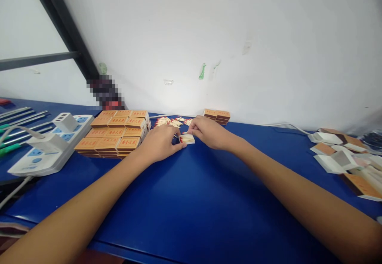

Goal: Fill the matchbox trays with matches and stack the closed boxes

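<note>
A small white matchbox tray [192, 140] filled with red-tipped matches [185, 139] sits on the blue table. My left hand [161, 142] is closed on the tray's left side, thumb along its near edge. Over the tray's right end, my right hand [205, 131] has its fingers pinched together around what looks like a match, too small to be certain. Behind both hands lies a loose heap of matches [164, 121], partly hidden by my left fingers.
Stacked orange matchboxes [112, 132] stand at the left, beside a white power strip [56, 152] with plugs. A smaller matchbox stack [217, 115] is by the wall. Scattered trays and sleeves [337, 160] lie at right, near a white cable [286, 125].
</note>
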Demonstrator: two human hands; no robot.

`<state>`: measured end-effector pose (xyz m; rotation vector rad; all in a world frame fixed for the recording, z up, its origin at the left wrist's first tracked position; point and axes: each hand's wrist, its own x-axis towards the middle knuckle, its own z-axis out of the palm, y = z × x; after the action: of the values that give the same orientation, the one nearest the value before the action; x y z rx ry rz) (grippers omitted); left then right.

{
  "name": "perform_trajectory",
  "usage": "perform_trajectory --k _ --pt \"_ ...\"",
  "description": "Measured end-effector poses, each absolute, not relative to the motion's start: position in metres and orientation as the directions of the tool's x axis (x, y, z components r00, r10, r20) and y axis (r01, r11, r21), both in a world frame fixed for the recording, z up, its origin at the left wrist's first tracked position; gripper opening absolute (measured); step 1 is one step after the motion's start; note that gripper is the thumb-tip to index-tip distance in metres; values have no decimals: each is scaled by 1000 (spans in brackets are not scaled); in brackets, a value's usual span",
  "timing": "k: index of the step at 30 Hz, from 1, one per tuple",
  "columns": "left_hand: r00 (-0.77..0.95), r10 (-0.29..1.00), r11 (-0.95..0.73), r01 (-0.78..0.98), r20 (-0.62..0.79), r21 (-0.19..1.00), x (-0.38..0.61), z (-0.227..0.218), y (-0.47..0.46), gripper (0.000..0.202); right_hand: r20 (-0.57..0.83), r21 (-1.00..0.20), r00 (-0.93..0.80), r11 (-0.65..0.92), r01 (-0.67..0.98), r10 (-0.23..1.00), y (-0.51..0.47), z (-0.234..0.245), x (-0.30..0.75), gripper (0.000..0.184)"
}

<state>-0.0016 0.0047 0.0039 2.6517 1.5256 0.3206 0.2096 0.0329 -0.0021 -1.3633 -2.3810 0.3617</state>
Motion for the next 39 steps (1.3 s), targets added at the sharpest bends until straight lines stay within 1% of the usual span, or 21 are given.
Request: perform_trajectory --k 2,3,5,6,8,11,13,18,23,29,35,37,39 --pt "487 860 -508 847 152 157 -2 3 5 30 147 -396 -519 530 750 842 31 0 209 13" --pt "487 860 -508 847 155 156 -2 3 5 31 133 -417 -547 547 726 826 31 -1 209 13" --pt "484 861 -505 849 158 156 -3 3 5 31 164 -475 -569 570 671 806 34 -3 211 13" --pt "483 861 -505 849 157 157 -2 3 4 32 205 -499 -546 567 655 812 36 -5 213 13" --pt "485 860 -507 847 156 161 -2 4 3 30 298 -514 -449 538 669 842 43 -11 217 11" --pt "498 852 -522 836 163 172 -1 4 2 27 393 -474 -307 477 740 867 54 -22 223 6" --pt "503 848 -528 830 169 178 0 3 1 27 408 -446 -302 476 757 862 59 -31 225 5" --pt "499 852 -522 833 161 181 0 4 1 27 391 -449 -304 468 761 869 65 -42 224 12" --pt "490 857 -513 838 158 185 1 5 1 25 414 -438 -311 487 756 855 66 -43 224 4" --pt "484 859 -508 844 164 172 2 5 0 26 358 -404 -331 464 788 873 64 -42 224 12" --pt "497 849 -524 836 178 162 0 5 1 26 302 -376 -393 487 788 869 58 -33 225 12" --pt "496 850 -523 838 178 157 -1 5 2 27 284 -379 -409 494 783 867 56 -25 226 12" --pt "490 853 -515 844 180 146 -2 4 3 27 248 -406 -442 506 761 862 54 -15 229 15"
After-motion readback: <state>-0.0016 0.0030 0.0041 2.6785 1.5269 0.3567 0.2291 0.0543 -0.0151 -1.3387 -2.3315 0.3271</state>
